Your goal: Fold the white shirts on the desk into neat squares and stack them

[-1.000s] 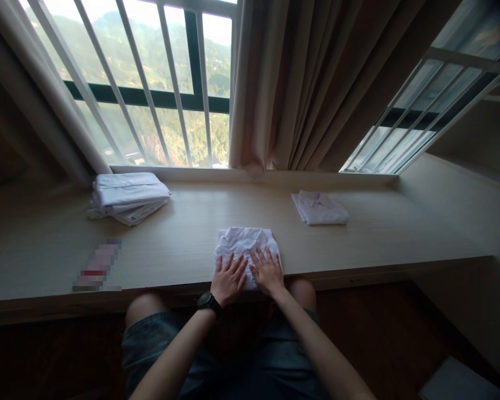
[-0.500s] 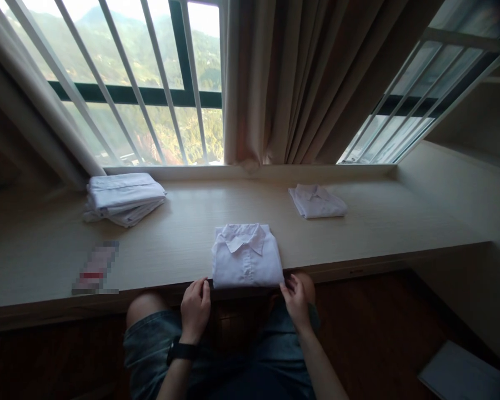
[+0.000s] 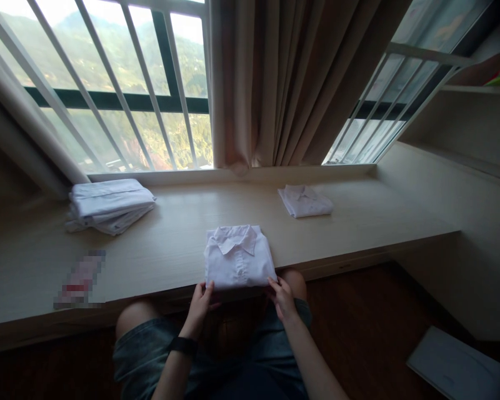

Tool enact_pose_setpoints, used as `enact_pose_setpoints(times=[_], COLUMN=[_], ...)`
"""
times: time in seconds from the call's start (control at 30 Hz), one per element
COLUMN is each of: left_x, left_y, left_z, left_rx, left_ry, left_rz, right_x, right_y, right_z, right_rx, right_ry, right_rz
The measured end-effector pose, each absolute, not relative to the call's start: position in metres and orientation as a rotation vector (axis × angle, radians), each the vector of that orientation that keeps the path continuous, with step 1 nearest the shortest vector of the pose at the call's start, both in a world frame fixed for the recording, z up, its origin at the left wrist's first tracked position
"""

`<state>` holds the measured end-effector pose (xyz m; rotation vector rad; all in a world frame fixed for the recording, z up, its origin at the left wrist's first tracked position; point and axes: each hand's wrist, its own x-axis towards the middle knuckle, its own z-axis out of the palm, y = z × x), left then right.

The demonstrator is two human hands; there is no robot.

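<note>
A white folded shirt [image 3: 238, 261], collar facing up and away from me, lies at the table's front edge with its near side slightly over it. My left hand [image 3: 200, 305] grips the near left corner, thumb on top and fingers underneath. At the near right corner, my right hand [image 3: 281, 297] holds the same shirt in a similar way. The fingers under the cloth are partly hidden. Farther back to the right lies a smaller folded white shirt [image 3: 306, 201]. A stack of folded white shirts [image 3: 111, 204] sits at the back left.
The pale wooden table [image 3: 183, 247] runs below a barred window [image 3: 120, 100] and beige curtains [image 3: 266, 83]. A blurred-out flat item [image 3: 81, 280] lies at the front left. On the dark floor at right is a pale flat panel [image 3: 458, 364]. A side wall [image 3: 433, 194] bounds the table's right end.
My left hand has moved from beside the shirt onto its near left corner. My right hand has closed further around the right corner. The view has shifted slightly to the right.
</note>
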<state>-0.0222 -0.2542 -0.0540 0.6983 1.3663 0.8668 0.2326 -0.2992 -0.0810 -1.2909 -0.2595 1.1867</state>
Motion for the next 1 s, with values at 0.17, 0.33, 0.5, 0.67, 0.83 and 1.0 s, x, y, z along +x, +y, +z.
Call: enact_pose_setpoints(times=[0.17,0.33,0.5,0.67,0.83,1.0], left_x=[-0.016,-0.017,-0.022,-0.031,-0.034,-0.036], left_y=[-0.252,-0.25,-0.251,-0.251,-0.248,-0.255], left_z=[-0.053,-0.052,-0.052,-0.051,-0.047,-0.048], left_rx=[0.693,0.501,0.581,0.538,0.546,0.588], left_ry=[1.322,1.287,1.324,1.326,1.296,1.277], left_rz=[1.067,1.081,1.044,1.017,0.98,1.018], right_x=[0.235,0.241,0.245,0.25,0.258,0.26], right_y=[-0.299,-0.294,-0.283,-0.28,-0.278,-0.281], right_z=[-0.083,-0.08,-0.087,-0.092,-0.091,-0.093], right_rx=[-1.247,-1.251,-1.373,-1.348,-1.413,-1.344], right_ry=[-0.197,-0.134,-0.259,-0.245,-0.401,-0.376], right_rz=[1.168,1.305,1.238,1.309,1.216,1.23])
